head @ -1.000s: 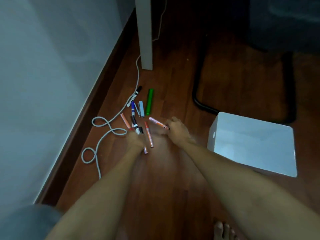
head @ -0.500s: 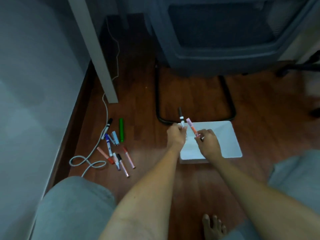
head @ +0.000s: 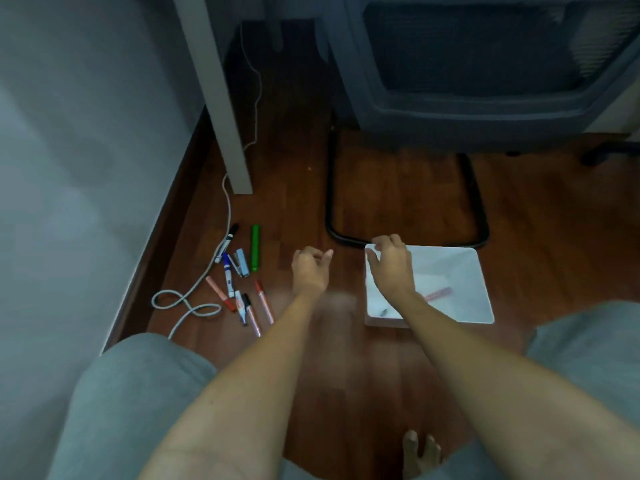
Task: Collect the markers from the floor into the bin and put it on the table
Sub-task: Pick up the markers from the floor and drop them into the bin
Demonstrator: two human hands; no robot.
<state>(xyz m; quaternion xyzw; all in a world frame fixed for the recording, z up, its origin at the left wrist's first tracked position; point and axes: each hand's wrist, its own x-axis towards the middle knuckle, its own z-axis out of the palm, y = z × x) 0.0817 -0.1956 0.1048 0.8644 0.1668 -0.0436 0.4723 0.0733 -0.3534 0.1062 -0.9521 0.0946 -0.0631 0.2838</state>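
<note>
White rectangular bin (head: 460, 268) sits upright on the floor, directly under the right hand (head: 391, 268). Inside it, beside that wrist, lies a pink marker (head: 439, 294); a dark marker tip (head: 383, 312) shows near the front wall. Remaining markers (head: 242, 282) lie scattered flat on the floor, left of the left hand (head: 310, 271), a green one (head: 255, 247) farthest out.

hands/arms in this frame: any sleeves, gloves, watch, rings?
Both forearms are bare up to the frame edge: no sleeves in view. The left hand and right hand show no gloves, watch or bands. Rings cannot be ruled out; fingers are too blurred.
</note>
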